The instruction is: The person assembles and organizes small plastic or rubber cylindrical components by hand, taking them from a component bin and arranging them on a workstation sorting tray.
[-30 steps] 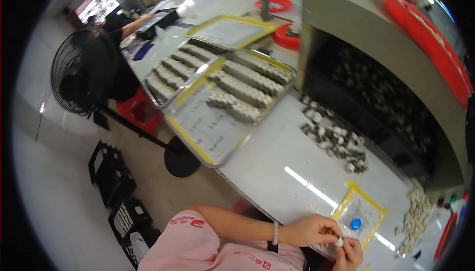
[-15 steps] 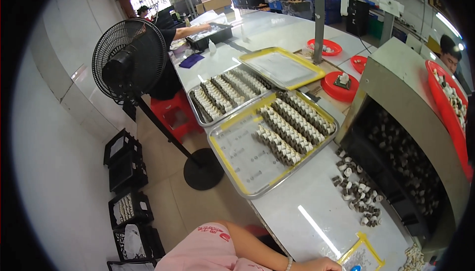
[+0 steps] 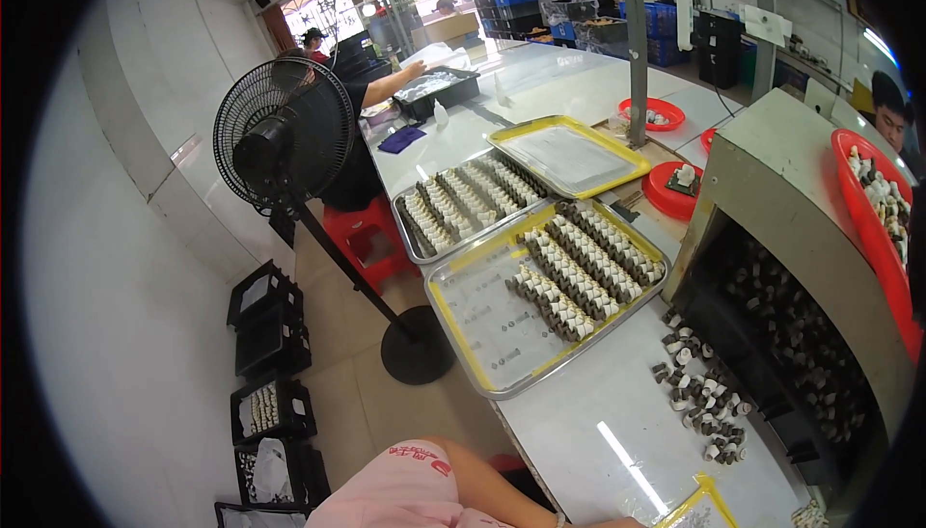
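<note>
My left forearm in a pink sleeve reaches right along the lower edge. Only a sliver of my left hand shows there, its fingers cut off by the frame. It is nearest to a yellow-taped patch on the white table. Beyond the hand lies a loose heap of small dark-and-white pieces. A metal tray with yellow edging holds several rows of such pieces on its right part. My right hand is out of view.
A second filled tray and a yellow-rimmed tray lie behind. A grey bin full of pieces stands right, a red tray on top. A black fan and black crates stand left. A co-worker's arm reaches over a black tub.
The view has tilted up and left, so the table and trays sit lower and farther right. My left hand has mostly slipped below the lower edge. The co-worker's arm has lifted slightly.
</note>
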Demonstrator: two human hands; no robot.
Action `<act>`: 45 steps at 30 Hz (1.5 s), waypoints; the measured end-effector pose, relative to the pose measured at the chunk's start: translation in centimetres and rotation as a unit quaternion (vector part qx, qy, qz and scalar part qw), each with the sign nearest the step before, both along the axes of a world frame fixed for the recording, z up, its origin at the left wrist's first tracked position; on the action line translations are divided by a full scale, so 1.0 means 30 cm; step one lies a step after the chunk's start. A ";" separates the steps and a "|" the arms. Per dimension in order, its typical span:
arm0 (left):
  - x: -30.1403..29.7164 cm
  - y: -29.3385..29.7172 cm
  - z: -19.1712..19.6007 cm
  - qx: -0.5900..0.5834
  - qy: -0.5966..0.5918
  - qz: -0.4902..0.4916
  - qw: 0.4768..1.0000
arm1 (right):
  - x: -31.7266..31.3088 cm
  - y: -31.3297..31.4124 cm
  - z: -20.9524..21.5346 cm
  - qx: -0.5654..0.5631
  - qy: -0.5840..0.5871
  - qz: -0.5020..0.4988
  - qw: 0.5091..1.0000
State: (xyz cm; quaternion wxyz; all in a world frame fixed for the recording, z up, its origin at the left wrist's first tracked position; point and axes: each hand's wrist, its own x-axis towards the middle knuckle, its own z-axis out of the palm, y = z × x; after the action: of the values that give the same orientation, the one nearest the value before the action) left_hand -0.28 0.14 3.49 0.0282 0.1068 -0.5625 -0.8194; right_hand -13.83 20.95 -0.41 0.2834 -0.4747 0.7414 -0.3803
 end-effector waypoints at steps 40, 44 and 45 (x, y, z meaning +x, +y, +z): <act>0.000 0.037 -0.029 0.005 0.009 0.022 1.000 | -0.042 0.030 -0.079 0.070 0.031 0.061 0.995; 0.003 0.025 -0.017 0.004 0.003 0.001 1.000 | 0.052 0.003 0.012 0.006 -0.035 -0.070 0.997; 0.009 0.017 -0.010 0.015 0.001 -0.014 1.000 | 0.068 -0.031 0.030 -0.056 -0.036 -0.083 0.994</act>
State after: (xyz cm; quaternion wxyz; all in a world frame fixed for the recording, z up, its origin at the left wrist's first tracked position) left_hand 0.00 0.67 3.19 0.0160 0.0981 -0.5518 -0.8280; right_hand -11.79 20.03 0.49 0.2501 -0.4130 0.7450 -0.4603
